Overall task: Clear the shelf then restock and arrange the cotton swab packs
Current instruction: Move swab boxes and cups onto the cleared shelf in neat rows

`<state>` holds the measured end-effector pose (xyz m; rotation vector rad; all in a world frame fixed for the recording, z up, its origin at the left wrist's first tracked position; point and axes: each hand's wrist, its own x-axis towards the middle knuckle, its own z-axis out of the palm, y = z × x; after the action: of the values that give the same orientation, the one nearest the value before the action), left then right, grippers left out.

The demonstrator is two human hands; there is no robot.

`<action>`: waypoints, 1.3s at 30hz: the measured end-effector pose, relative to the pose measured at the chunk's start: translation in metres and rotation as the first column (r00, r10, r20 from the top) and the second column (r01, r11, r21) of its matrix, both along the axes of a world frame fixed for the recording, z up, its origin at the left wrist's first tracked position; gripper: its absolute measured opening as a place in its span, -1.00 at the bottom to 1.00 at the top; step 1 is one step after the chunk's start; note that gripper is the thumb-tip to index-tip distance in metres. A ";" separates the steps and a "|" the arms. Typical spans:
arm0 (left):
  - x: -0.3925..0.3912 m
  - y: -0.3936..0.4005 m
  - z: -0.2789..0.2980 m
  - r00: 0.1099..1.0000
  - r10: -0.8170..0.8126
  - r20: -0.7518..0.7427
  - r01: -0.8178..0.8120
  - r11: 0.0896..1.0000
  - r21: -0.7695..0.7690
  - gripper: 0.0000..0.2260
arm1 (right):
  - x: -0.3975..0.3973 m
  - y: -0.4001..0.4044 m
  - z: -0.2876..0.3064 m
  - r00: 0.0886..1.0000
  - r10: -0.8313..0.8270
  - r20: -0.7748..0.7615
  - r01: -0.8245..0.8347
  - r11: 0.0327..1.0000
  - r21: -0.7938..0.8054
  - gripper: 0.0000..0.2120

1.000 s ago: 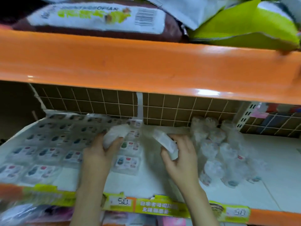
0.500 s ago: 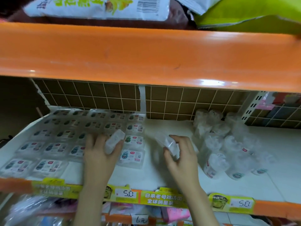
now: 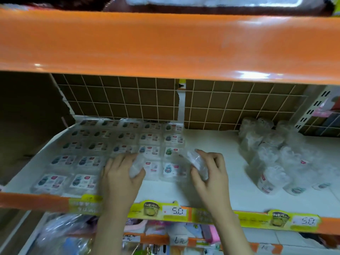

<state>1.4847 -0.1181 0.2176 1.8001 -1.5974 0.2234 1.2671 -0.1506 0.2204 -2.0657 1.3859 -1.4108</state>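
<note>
Both hands have dropped toward the grid, left hand [image 3: 121,173] and right hand [image 3: 209,170] each gripping a cotton swab pack [image 3: 137,165], restocking; next, setting them beside the fingers.

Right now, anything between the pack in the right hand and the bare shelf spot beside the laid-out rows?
Nothing visible. The right hand holds a clear pack just above the bare white shelf, right of the flat pack rows. The loose pile lies further right, apart.
</note>
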 end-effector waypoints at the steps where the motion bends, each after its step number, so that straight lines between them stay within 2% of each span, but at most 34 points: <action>1: 0.009 0.001 -0.002 0.999 -0.027 0.020 0.027 0.999 0.028 -0.63 | 0.009 0.003 -0.001 1.000 0.005 -0.007 -0.005 1.000 -0.008 -0.63; 5: 0.034 0.009 -0.009 0.982 -0.153 0.111 0.141 0.984 0.113 -0.59 | 0.041 0.016 -0.008 1.000 0.025 -0.006 -0.025 1.000 -0.015 -0.67; 10: 0.052 0.014 -0.020 0.957 -0.280 0.080 0.257 0.941 0.221 -0.59 | 0.062 0.031 -0.018 0.999 -0.026 -0.043 0.026 1.000 0.003 -0.63; 15: 0.057 0.017 -0.018 0.942 -0.326 0.083 0.253 0.849 0.463 -0.44 | 0.075 0.037 -0.016 0.996 -0.056 -0.067 0.056 0.998 -0.012 -0.65; 16: 0.057 0.017 -0.019 0.946 -0.316 0.075 0.232 0.820 0.522 -0.35 | 0.077 0.037 -0.015 0.995 -0.062 -0.073 0.061 0.998 -0.022 -0.66; 18: 0.054 0.018 -0.023 0.948 -0.312 0.066 0.212 0.770 0.602 -0.02 | 0.081 0.037 -0.013 0.993 -0.068 -0.094 0.064 0.997 -0.044 -0.67; 19: 0.053 0.019 -0.026 0.948 -0.314 0.059 0.205 0.740 0.641 0.05 | 0.082 0.037 -0.014 0.992 -0.069 -0.106 0.064 0.997 -0.051 -0.67; 21: 0.051 0.021 -0.027 0.951 -0.303 0.064 0.188 0.730 0.657 -0.04 | 0.082 0.038 -0.014 0.990 -0.072 -0.123 0.066 0.996 -0.052 -0.67; 23: 0.050 0.021 -0.022 0.956 -0.290 0.051 0.188 0.733 0.654 -0.30 | 0.082 0.040 -0.016 0.986 -0.071 -0.149 0.065 0.997 -0.040 -0.67; 25: 0.053 0.017 -0.015 0.967 -0.253 0.019 0.189 0.768 0.612 -0.45 | 0.082 0.042 -0.019 0.980 -0.070 -0.186 0.067 0.997 -0.026 -0.66; 30: 0.076 -0.021 0.004 0.976 -0.187 0.111 0.102 0.844 0.527 -0.53 | 0.080 0.046 -0.028 0.969 -0.075 -0.236 0.082 0.996 0.022 -0.62; 32: 0.082 -0.045 0.004 0.982 -0.171 0.078 0.109 0.857 0.503 -0.54 | 0.079 0.046 -0.029 0.966 -0.084 -0.243 0.093 0.995 0.026 -0.61; 34: 0.083 -0.062 -0.006 0.987 -0.155 0.043 0.109 0.839 0.532 -0.54 | 0.080 0.046 -0.029 0.966 -0.084 -0.246 0.096 0.995 0.037 -0.60; 36: 0.081 -0.067 -0.019 0.987 -0.143 0.079 0.069 0.803 0.592 -0.53 | 0.082 0.047 -0.030 0.967 -0.080 -0.243 0.090 0.995 0.032 -0.61; 39: 0.080 -0.067 -0.029 0.986 -0.125 0.107 0.039 0.811 0.584 -0.51 | 0.092 0.052 -0.030 0.962 -0.099 -0.254 0.100 0.995 -0.009 -0.63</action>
<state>1.5646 -0.1849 0.1882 2.1958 -1.9917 -0.2167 1.3588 -0.0986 0.1902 -2.2676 1.6096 -1.2103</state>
